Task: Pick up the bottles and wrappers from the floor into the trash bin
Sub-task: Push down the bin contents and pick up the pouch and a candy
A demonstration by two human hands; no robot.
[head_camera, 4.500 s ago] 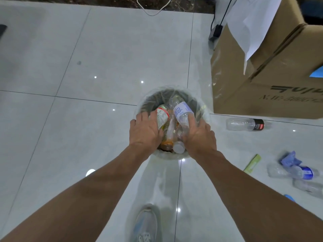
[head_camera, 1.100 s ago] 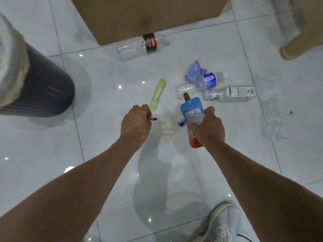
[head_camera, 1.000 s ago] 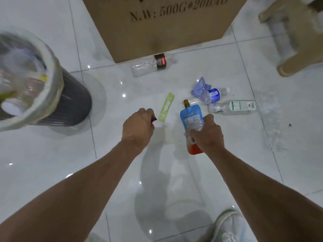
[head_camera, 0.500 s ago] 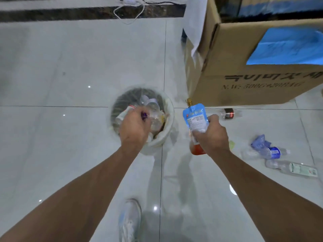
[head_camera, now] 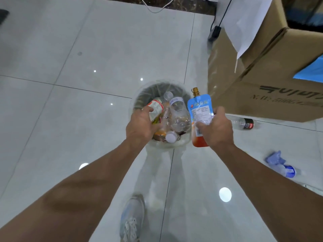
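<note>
Gripping a blue-and-orange spouted drink pouch [head_camera: 199,110] upright in the right hand [head_camera: 216,128], just right of the round, bag-lined trash bin [head_camera: 153,88]. Hovering with the left hand [head_camera: 141,126] over the bin's mouth, fingers bent above the plastic bottles [head_camera: 178,116] piled inside; cannot tell whether anything is pinched there. Lying farther right of the bin: clear black-labelled bottle [head_camera: 242,123], crumpled blue wrapper [head_camera: 275,158].

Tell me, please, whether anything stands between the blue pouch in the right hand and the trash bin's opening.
Nothing blocks the gap: the right hand holds the blue pouch upright at the right rim of the trash bin. Inside, though, piled bottles reach near the rim, and the left hand lies over the opening's left side.
</note>
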